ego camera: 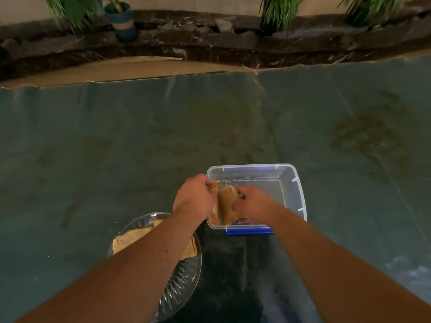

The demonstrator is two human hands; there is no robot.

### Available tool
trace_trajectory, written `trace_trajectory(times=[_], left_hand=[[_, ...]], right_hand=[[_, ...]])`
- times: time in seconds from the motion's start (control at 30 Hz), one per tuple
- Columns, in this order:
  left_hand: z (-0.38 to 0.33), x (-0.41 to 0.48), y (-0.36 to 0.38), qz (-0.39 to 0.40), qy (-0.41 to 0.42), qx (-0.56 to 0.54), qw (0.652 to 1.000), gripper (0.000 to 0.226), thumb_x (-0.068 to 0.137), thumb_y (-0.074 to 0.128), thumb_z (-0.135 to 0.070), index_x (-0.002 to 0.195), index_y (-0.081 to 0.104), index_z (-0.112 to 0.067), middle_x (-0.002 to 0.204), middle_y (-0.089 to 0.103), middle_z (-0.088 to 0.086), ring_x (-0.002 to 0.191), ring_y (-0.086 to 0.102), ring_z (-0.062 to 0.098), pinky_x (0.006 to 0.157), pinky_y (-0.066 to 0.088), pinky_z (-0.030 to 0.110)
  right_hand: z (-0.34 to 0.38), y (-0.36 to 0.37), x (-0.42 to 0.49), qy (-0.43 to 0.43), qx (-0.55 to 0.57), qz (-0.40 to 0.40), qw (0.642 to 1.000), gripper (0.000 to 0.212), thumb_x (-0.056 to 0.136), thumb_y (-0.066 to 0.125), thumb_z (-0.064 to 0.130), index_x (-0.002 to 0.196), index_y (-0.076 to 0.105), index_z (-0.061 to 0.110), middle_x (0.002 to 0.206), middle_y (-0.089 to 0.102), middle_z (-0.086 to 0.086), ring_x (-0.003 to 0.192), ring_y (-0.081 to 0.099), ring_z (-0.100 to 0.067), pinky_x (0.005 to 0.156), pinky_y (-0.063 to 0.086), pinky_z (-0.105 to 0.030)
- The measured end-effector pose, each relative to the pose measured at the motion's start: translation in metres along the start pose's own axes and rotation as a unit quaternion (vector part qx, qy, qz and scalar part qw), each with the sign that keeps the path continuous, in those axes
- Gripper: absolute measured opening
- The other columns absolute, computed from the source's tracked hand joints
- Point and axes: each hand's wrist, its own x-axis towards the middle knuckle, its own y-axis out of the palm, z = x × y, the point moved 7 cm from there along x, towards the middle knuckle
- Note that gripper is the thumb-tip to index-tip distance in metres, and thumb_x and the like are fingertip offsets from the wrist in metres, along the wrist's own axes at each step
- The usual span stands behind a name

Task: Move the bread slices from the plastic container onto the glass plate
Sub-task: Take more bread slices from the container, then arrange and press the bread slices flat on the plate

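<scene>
A clear plastic container with blue clips sits on the green surface. At its left end stand a few bread slices on edge. My left hand grips the slices from the left and my right hand grips them from the right, both inside the container. To the lower left lies a glass plate with bread slices on it, partly hidden under my left forearm.
Crumbs lie on the container floor and around the plate. A dark stone ledge with potted plants runs along the far edge. A strip of cardboard shows beyond the green covering.
</scene>
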Motion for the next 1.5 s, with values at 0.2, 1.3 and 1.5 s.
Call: trace_trajectory(times=[0.2, 1.3, 1.5], left_hand=[[0.008, -0.011, -0.008, 0.007, -0.005, -0.103, 0.995, 0.019, 0.092, 0.072, -0.024, 0.088, 0.059, -0.038, 0.088, 0.068, -0.007, 0.075, 0.066, 0.012, 0.058, 0.056, 0.032], [0.26, -0.1, -0.091, 0.054, -0.066, 0.093, 0.992, 0.066, 0.083, 0.072, -0.033, 0.142, 0.044, -0.027, 0.137, 0.051, 0.005, 0.113, 0.058, 0.028, 0.088, 0.052, 0.041], [0.223, -0.097, -0.073, 0.019, 0.128, 0.263, 0.956, 0.054, 0.089, 0.066, -0.046, 0.136, 0.052, -0.024, 0.135, 0.052, 0.002, 0.121, 0.048, 0.022, 0.096, 0.05, 0.041]], right_hand=[[0.005, -0.004, -0.013, 0.032, 0.032, -0.086, 0.995, 0.002, 0.103, 0.062, 0.028, 0.102, 0.061, 0.029, 0.094, 0.067, 0.002, 0.08, 0.063, -0.015, 0.085, 0.06, -0.04], [0.078, 0.158, -0.093, 0.022, -0.108, -0.095, 0.989, 0.047, 0.093, 0.058, 0.032, 0.139, 0.049, 0.025, 0.123, 0.062, -0.002, 0.099, 0.061, -0.019, 0.081, 0.054, -0.034], [0.121, 0.166, -0.09, -0.15, -0.246, -0.111, 0.951, 0.047, 0.096, 0.056, 0.035, 0.141, 0.047, 0.023, 0.138, 0.053, -0.006, 0.124, 0.048, -0.026, 0.101, 0.047, -0.042]])
